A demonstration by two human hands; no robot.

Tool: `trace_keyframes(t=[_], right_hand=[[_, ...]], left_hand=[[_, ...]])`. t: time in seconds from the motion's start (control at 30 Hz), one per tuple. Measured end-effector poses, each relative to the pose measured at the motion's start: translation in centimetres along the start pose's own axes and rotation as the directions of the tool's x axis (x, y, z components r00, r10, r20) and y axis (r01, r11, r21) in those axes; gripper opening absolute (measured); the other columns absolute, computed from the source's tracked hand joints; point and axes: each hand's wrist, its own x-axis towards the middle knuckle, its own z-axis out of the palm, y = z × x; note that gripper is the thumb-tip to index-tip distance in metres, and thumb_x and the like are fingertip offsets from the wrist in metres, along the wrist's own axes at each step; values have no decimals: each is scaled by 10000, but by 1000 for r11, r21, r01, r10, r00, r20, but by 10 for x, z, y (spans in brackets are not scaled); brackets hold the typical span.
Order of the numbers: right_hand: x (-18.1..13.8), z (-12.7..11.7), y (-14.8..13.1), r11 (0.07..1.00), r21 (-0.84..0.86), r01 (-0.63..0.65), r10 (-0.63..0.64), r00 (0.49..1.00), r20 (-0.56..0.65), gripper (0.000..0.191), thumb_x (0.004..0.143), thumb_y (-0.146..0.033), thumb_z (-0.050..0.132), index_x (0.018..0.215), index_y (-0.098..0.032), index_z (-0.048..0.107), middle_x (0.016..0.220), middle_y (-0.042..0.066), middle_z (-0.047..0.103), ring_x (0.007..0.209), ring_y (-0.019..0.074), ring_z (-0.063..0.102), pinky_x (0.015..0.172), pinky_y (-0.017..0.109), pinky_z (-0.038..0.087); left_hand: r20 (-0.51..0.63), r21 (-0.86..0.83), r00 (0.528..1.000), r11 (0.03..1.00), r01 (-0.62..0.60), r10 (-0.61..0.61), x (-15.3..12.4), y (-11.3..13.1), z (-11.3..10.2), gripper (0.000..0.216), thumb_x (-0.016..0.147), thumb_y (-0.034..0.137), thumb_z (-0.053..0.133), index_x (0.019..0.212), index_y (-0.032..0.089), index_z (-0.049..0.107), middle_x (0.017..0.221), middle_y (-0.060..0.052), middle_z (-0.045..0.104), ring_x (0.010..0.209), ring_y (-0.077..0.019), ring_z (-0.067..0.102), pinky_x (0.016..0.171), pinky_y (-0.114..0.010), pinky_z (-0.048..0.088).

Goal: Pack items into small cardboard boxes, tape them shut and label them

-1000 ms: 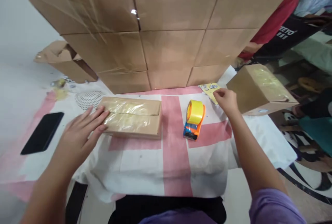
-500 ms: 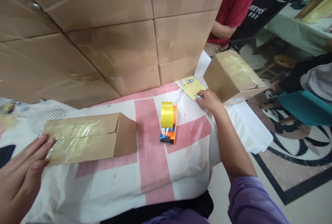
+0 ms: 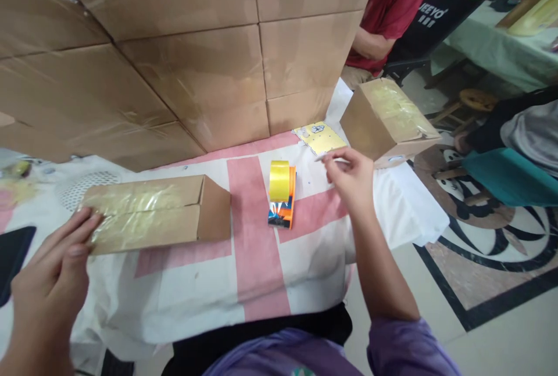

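A flat cardboard box (image 3: 152, 213), taped over its top, lies on the white and pink cloth (image 3: 257, 260). My left hand (image 3: 56, 271) rests open with its fingertips against the box's left end. My right hand (image 3: 349, 175) is raised a little above the cloth and pinches a small white sticker (image 3: 331, 158) between thumb and fingers. Just beyond it lies a yellow sticker sheet (image 3: 320, 136). An orange tape dispenser with a yellow roll (image 3: 282, 193) stands between the box and my right hand.
A wall of stacked cardboard cartons (image 3: 183, 50) fills the back. A taped box (image 3: 386, 120) sits at the table's right corner. A black phone (image 3: 13, 254) lies at the far left. A person in a red shirt (image 3: 392, 4) sits behind on the right.
My right hand has lifted off the yellow sheet and come back toward me with a white sticker pinched in it. My left hand stays at the box's end.
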Motion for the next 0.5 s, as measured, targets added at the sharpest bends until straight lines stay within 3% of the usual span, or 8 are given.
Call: trace_keyframes(t=[0.1,0.17,0.23,0.33,0.5], right_hand=[[-79,44,-36,958,51,282,-280,959,-55,96,896,-205,634,866,-216,725,738,-10,709,532,93,556,507,219,460],[-123,82,-46,914,73,400,-397,916,-51,117,928,-168,624,920,-223,727,707,-17,699,538,93,569,525,222,485],[-151,118,-46,911,111,398,-399,917,-11,138,954,-158,600,968,-215,725,712,-13,702,560,96,593,553,227,509],[-170,156,-39,935,150,322,-338,936,93,152,976,-177,566,967,-203,715,743,2,709,616,113,627,607,248,538],[-172,171,-33,935,217,280,-315,938,148,175,977,-167,529,968,-209,699,934,58,750,815,149,706,766,294,597]], left_hand=[[-125,-120,983,982,-146,131,-1,-17,10,430,1009,381,472,1167,113,769,1325,-127,722,1277,-311,657,1174,-588,449],[-222,-196,966,965,-176,131,2,-32,14,427,1004,346,463,1085,67,776,1256,-158,745,1220,-307,683,1150,-588,466],[-239,-222,963,958,-181,126,4,-42,16,431,1001,342,461,1066,51,771,1249,-172,741,1208,-299,685,1148,-581,467],[-238,-253,965,953,-168,107,6,-47,17,428,1007,340,446,1054,57,764,1263,-177,729,1222,-281,676,1152,-561,471],[-246,-323,963,927,-192,114,5,-46,18,412,1018,320,459,1044,43,763,1261,-196,723,1226,-281,674,1147,-558,472]])
